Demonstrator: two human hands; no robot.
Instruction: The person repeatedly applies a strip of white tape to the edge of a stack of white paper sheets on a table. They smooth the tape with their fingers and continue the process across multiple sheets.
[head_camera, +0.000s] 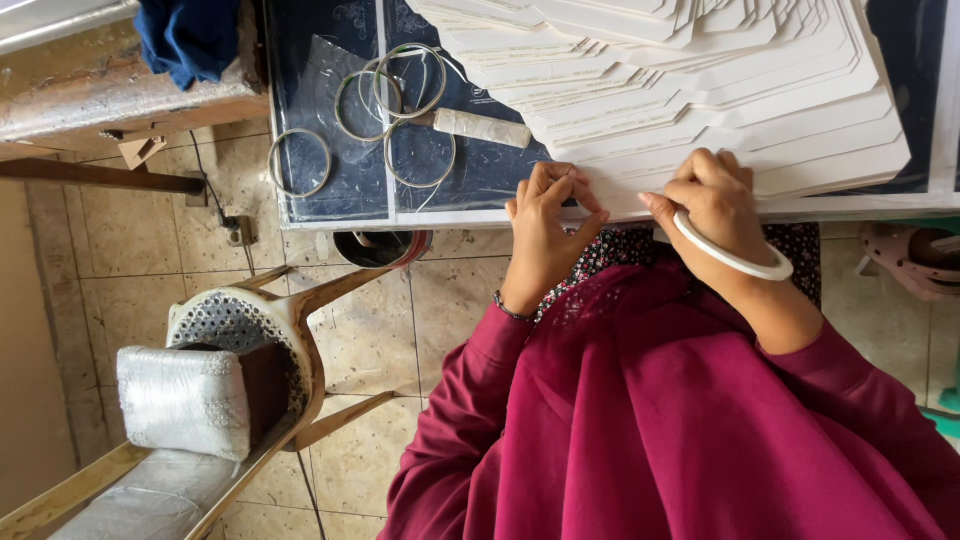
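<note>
Tiled floor is being shown under a dark work table (330, 205), with a wooden chair (290, 330) standing at the left and a blue cloth (190, 35) lying on a bench at the top left. A fanned stack of white card sheets (720, 90) is being spread across the table top. Its near edge is being worked at by both hands. The left hand (545, 225) is being held with fingertips pinched together on the edge of a bottom sheet; the right hand (710, 200) is being curled closed over the same edge, fingers bent, a white bangle (735, 260) being worn at the wrist. Exactly which sheet is being pinched cannot be told. Several thin metal rings (395, 105) and a white roll (483, 127) are lying on the table well left of the hands.

Risk, as judged: the fan is being left loosely stepped, so a tug at the low edge could be dragging upper sheets out of order or off the table edge; two sheets could be getting pinched as one.
</note>
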